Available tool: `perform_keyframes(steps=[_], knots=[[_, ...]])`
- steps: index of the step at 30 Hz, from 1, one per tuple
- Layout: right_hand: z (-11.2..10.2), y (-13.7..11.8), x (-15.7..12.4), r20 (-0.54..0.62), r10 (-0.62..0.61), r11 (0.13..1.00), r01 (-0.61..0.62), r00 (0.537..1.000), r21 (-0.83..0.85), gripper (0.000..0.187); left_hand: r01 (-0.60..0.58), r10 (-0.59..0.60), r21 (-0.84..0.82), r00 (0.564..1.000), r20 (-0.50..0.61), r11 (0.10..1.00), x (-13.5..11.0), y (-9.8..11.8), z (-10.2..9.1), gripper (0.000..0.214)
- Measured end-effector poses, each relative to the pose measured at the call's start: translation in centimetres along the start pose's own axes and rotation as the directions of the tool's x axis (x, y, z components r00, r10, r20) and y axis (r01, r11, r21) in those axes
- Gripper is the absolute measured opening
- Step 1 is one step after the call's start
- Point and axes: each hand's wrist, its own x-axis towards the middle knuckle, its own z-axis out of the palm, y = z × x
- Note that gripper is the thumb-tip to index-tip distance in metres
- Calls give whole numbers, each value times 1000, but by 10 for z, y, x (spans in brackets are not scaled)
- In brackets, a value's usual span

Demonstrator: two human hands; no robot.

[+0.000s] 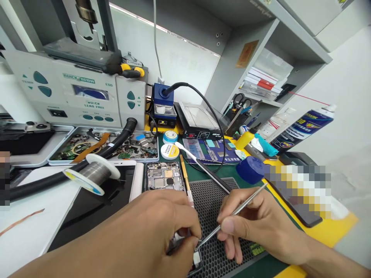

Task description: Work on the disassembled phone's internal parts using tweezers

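Note:
My right hand [252,222] is closed around slim metal tweezers [228,218], held slantwise with the tip low and to the left. That tip meets the thumb and forefinger of my left hand [165,227], which are pinched together. Inside the curl of my left hand shows a dark, partly shiny piece [176,240], mostly hidden by the fingers. Directly below the pinch, the corner of an opened phone [197,259] pokes out over a black honeycomb mat [214,255]. Another opened phone with bare circuitry [165,175] lies just beyond my left hand.
Left of my hands are a solder spool [95,173], a dark-screened device [95,204] and a parts tray [136,148]. A hot-air station [84,96] stands behind. A white-headed brush [199,164], a blue tape roll [249,170] and a black phone [298,200] lie farther right.

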Motion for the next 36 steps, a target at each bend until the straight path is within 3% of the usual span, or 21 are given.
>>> perform_keyframes(steps=[9, 16, 23, 30, 36], knots=[[3, -1, 0, -5, -8, 1000, 8, 1000, -28, 5, 4, -3, -22, 1000, 21, 1000, 6, 0, -2, 8], [4, -2, -1, -30, -7, 998, 5, 1000, -58, 10, -33, 34, 32, 999, -30, 999, -3, -3, 6, 26], [4, -2, -3, -34, -19, 995, 15, 999, -96, 9, -41, 44, 43, 996, -76, 998, -3, -1, 7, 27], [6, -1, -5, -45, -44, 992, 38, 998, -122, 10, 44, -43, 13, 998, -51, 999, -4, -2, 9, 23], [6, -2, -7, -26, -94, 978, 87, 995, -191, 9, -17, 19, 31, 999, -47, 999, -2, -2, 8, 25]])
